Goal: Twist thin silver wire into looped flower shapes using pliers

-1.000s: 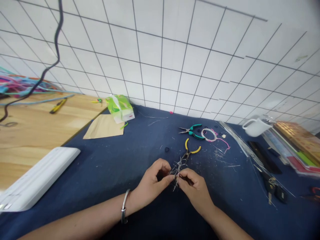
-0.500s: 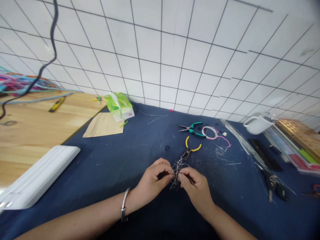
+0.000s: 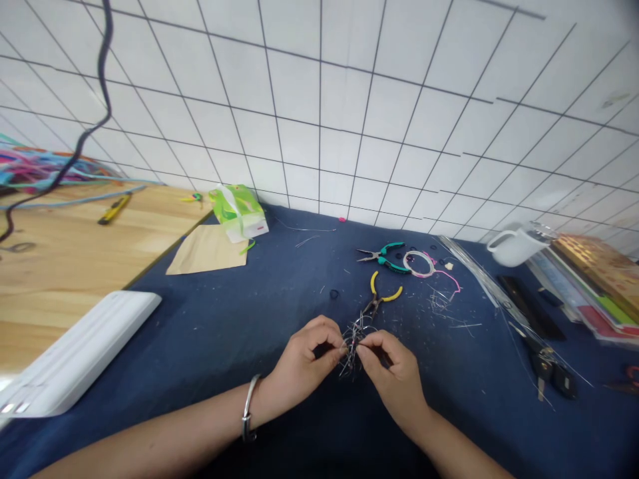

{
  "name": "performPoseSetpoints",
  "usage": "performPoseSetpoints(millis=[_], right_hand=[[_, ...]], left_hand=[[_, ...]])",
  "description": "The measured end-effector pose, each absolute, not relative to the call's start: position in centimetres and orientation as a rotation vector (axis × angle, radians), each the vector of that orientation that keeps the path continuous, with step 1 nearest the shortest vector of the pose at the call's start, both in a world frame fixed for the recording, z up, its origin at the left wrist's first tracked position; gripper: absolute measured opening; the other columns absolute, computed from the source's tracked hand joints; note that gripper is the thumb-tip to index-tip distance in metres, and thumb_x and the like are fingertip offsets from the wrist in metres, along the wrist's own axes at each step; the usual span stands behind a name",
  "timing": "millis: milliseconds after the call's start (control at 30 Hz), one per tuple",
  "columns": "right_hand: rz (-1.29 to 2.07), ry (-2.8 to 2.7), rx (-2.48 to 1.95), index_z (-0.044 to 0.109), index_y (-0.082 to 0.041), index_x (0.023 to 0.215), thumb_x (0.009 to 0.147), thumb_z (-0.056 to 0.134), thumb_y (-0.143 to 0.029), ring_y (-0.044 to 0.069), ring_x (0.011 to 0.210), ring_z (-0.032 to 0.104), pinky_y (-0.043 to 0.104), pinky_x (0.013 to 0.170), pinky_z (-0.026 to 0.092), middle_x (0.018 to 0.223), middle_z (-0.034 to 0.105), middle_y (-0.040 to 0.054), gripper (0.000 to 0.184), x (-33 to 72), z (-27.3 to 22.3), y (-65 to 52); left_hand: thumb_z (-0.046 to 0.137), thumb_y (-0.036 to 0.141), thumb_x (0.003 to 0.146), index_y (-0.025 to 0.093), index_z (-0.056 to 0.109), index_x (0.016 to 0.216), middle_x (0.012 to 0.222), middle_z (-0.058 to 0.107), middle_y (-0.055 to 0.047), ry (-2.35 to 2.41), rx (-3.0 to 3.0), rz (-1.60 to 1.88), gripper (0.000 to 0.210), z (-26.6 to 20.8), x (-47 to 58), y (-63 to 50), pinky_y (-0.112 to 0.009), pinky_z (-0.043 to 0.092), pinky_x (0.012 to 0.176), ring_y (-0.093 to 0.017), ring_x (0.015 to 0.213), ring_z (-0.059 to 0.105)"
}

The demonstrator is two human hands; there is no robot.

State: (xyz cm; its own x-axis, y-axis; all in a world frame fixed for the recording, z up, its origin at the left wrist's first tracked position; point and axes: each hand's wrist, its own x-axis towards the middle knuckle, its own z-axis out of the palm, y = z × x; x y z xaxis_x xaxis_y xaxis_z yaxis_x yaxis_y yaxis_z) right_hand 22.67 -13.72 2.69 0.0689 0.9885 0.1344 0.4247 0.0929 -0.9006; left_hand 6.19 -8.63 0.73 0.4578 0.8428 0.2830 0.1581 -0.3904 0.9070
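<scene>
Between my two hands is a tangled bundle of thin silvery wire (image 3: 353, 352), with loops and loose ends sticking out. My left hand (image 3: 312, 349), with a silver bangle on its wrist, pinches the bundle's left side between thumb and fingers. From the right, my right hand (image 3: 392, 366) pinches the bundle with thumb and forefinger; the exact strand is too fine to make out. Yellow-handled pliers (image 3: 378, 299) lie just beyond the bundle, jaws toward it. Farther back rest teal-handled long-nose pliers (image 3: 383, 256), beside a coil of pale wire (image 3: 418, 264) with a pink strand.
Wire offcuts (image 3: 442, 303) lie on the dark blue cloth (image 3: 259, 306). To the left are a white power strip-like block (image 3: 90, 352), brown paper (image 3: 207, 251) and a green tissue pack (image 3: 239, 209). A white mug (image 3: 516, 246), keys (image 3: 543, 369) and stacked books (image 3: 594, 286) stand right.
My right thumb and fingers have shifted slightly at the wire bundle. My left hand keeps its pinch, and the tools lie as before.
</scene>
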Motion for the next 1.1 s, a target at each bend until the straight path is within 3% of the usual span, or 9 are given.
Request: performPoseSetpoints(millis=[167, 333, 600, 900, 1067, 1100], right_hand=[[0.621, -1.682, -1.344, 0.057, -0.02, 0.077, 0.079, 0.054, -0.014, 0.012, 0.064, 0.052, 0.025, 0.061, 0.043, 0.072, 0.055, 0.0003, 0.007, 22.3, 2.6, -14.2], [0.443, -1.904, -1.213, 0.059, -0.021, 0.095, 0.079, 0.052, -0.01, 0.015, 0.074, 0.056, 0.03, 0.068, 0.047, 0.082, 0.061, 0.0046, 0.021, 22.5, 2.0, -14.7], [0.227, -2.115, -1.165, 0.058, -0.022, 0.106, 0.08, 0.049, -0.009, 0.017, 0.071, 0.055, 0.034, 0.065, 0.047, 0.083, 0.063, 0.0065, 0.03, 22.7, 1.0, -14.9], [0.486, -2.055, -1.212, 0.06, -0.023, 0.103, 0.08, 0.048, -0.013, 0.017, 0.077, 0.054, 0.032, 0.069, 0.046, 0.088, 0.059, 0.0066, 0.027, 22.4, 2.6, -14.6], [0.899, -1.722, -1.261, 0.058, -0.02, 0.076, 0.077, 0.056, -0.018, 0.013, 0.067, 0.05, 0.026, 0.062, 0.043, 0.074, 0.054, 0.001, 0.003, 22.5, 3.1, -14.1], [1.001, -1.624, -1.272, 0.055, -0.02, 0.07, 0.075, 0.057, -0.019, 0.012, 0.065, 0.048, 0.025, 0.061, 0.042, 0.07, 0.051, -0.0003, 0.005, 22.5, 3.1, -14.0]], left_hand=[[0.054, 0.005, 0.076, 0.016, 0.059, 0.072, 0.081, 0.057, -0.003, 0.863, 1.844, 1.028, 0.012, 0.7, 6.2, -8.7, -0.026, 0.044, 0.068, -0.013, 0.075, 0.054], [0.054, 0.006, 0.076, 0.016, 0.059, 0.072, 0.079, 0.057, -0.004, 0.855, 1.852, 1.062, 0.012, 0.9, 6.1, -8.8, -0.027, 0.045, 0.067, -0.013, 0.074, 0.055], [0.054, 0.007, 0.076, 0.016, 0.06, 0.07, 0.076, 0.057, -0.004, 0.839, 1.895, 1.084, 0.013, 1.3, 6.0, -9.1, -0.026, 0.045, 0.064, -0.013, 0.071, 0.055], [0.052, 0.002, 0.074, 0.016, 0.06, 0.073, 0.077, 0.057, -0.004, 0.815, 1.967, 1.085, 0.016, 0.7, 5.8, -9.0, -0.025, 0.045, 0.065, -0.013, 0.073, 0.055], [0.051, 0.003, 0.074, 0.016, 0.06, 0.072, 0.077, 0.057, -0.003, 0.822, 1.95, 1.076, 0.016, 0.9, 5.9, -9.0, -0.025, 0.045, 0.065, -0.013, 0.073, 0.054], [0.051, 0.003, 0.075, 0.016, 0.059, 0.072, 0.077, 0.057, -0.003, 0.834, 1.938, 1.075, 0.015, 0.9, 5.9, -8.9, -0.026, 0.045, 0.066, -0.013, 0.073, 0.054]])
